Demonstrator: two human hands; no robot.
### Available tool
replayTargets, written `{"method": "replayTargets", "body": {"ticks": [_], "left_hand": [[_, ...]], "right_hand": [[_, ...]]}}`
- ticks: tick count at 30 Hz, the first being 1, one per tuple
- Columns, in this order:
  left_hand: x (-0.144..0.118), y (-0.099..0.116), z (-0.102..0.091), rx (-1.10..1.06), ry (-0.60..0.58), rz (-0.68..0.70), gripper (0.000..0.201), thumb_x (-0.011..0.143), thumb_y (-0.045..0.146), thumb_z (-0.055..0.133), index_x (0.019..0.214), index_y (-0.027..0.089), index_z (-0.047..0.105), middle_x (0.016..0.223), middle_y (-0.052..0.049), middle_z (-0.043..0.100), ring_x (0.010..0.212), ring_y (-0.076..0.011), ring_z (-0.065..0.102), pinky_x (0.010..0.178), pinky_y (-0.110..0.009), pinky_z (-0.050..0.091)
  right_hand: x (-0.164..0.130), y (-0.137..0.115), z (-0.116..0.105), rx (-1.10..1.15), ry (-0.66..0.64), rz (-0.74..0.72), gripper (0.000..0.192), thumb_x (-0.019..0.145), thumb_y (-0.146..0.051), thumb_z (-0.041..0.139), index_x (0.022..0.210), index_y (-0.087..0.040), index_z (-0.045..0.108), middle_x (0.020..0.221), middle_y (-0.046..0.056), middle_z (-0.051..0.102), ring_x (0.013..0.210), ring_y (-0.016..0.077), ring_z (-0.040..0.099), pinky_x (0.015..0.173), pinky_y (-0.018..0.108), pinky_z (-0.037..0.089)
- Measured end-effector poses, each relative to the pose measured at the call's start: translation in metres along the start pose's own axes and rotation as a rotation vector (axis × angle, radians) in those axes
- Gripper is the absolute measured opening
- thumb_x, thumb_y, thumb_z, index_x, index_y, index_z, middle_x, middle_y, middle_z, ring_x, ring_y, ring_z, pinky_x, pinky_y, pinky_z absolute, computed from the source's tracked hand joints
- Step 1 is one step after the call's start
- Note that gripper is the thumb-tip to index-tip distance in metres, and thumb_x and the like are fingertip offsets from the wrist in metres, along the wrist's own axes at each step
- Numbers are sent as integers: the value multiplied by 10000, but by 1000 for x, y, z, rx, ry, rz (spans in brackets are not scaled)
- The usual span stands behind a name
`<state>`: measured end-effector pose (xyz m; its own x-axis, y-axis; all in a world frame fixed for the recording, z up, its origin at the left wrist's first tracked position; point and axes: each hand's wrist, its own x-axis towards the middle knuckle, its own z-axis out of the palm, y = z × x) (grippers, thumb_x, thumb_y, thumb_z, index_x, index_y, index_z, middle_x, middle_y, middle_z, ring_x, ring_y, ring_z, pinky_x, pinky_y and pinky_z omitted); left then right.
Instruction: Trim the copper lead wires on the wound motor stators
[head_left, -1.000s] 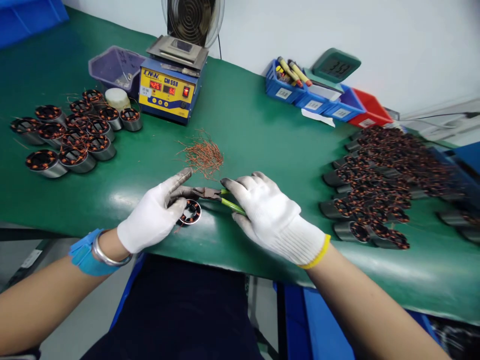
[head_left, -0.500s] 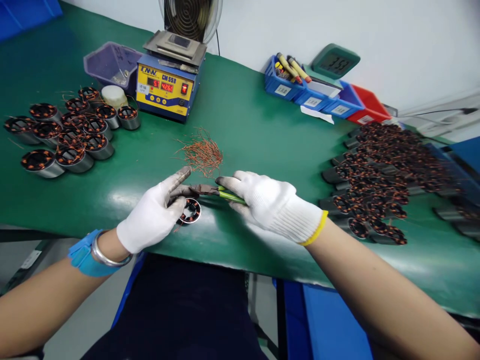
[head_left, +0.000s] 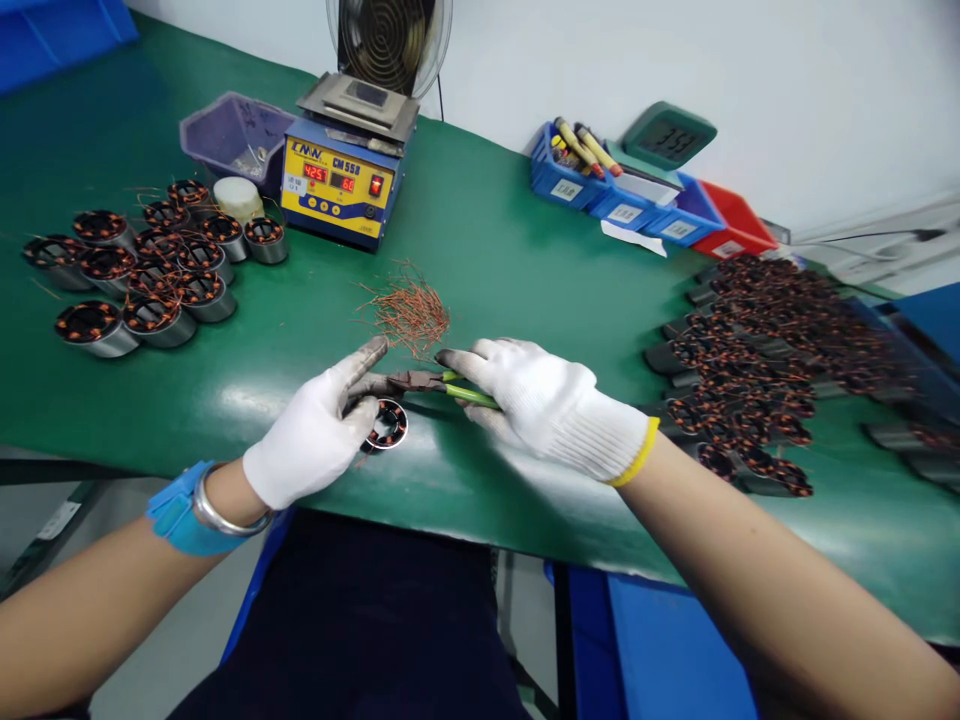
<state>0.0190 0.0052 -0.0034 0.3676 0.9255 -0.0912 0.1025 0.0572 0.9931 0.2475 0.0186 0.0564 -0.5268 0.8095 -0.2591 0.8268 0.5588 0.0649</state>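
In a white glove with darkened fingertips, my left hand [head_left: 319,430] is closed around a motor stator [head_left: 391,425], a metal ring with copper windings whose open end faces me. My right hand [head_left: 529,395], gloved in white with a yellow cuff, grips green-handled cutting pliers [head_left: 471,396]. The pliers' dark jaws lie at my left fingers, just above the stator; whether a wire is between them I cannot make out. Just beyond the pliers lies a loose heap of copper wire clippings [head_left: 411,312] on the green table.
Several stators [head_left: 154,325] stand at the left, near a purple bin [head_left: 236,135] and a yellow-fronted CM 558 solder pot [head_left: 334,190]. Many more stators [head_left: 757,370] crowd the right side. Small blue bins [head_left: 566,188], a red bin [head_left: 739,225] and a digital clock [head_left: 667,135] line the wall.
The whole view has shifted slightly, so everything sits a little further right and lower. Both hands keep nearly the same pose with the stator and pliers.
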Motion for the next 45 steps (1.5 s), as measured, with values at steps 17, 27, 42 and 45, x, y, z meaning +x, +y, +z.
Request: {"method": "replayTargets", "body": {"ticks": [17, 27, 42, 45], "left_hand": [[-2, -6, -3, 61, -24, 56, 665, 881, 236, 502, 1503, 103, 307, 1327, -144, 632, 1328, -271, 518, 1130, -482, 421], [-1, -2, 0, 22, -8, -3, 699, 859, 227, 496, 1521, 131, 294, 1314, -117, 646, 1304, -288, 540, 1137, -507, 413], [3, -18, -29, -190, 460, 190, 568, 774, 247, 642, 1315, 288, 473, 1433, -96, 521, 1164, -270, 623, 983, -462, 526], [2, -20, -33, -138, 513, 187, 567, 773, 269, 660, 1312, 273, 485, 1406, -107, 537, 1150, -288, 625, 990, -487, 516]], "right_hand": [[9, -1, -16, -191, 123, -97, 563, 819, -299, 577, 1357, -144, 520, 1087, 145, 600, 934, 301, 547, 1044, 611, 248], [21, -8, -44, -255, 39, -108, 360, 795, -267, 599, 1150, -236, 651, 940, 92, 622, 835, 271, 560, 860, 472, 387], [-20, -79, 5, 207, 74, 1, 491, 872, -284, 534, 1354, -206, 480, 969, 81, 663, 817, 245, 631, 657, 326, 462], [-17, -100, 20, 256, 105, 89, 506, 848, -302, 568, 1338, -201, 490, 965, 83, 665, 807, 264, 635, 636, 336, 471]]}}
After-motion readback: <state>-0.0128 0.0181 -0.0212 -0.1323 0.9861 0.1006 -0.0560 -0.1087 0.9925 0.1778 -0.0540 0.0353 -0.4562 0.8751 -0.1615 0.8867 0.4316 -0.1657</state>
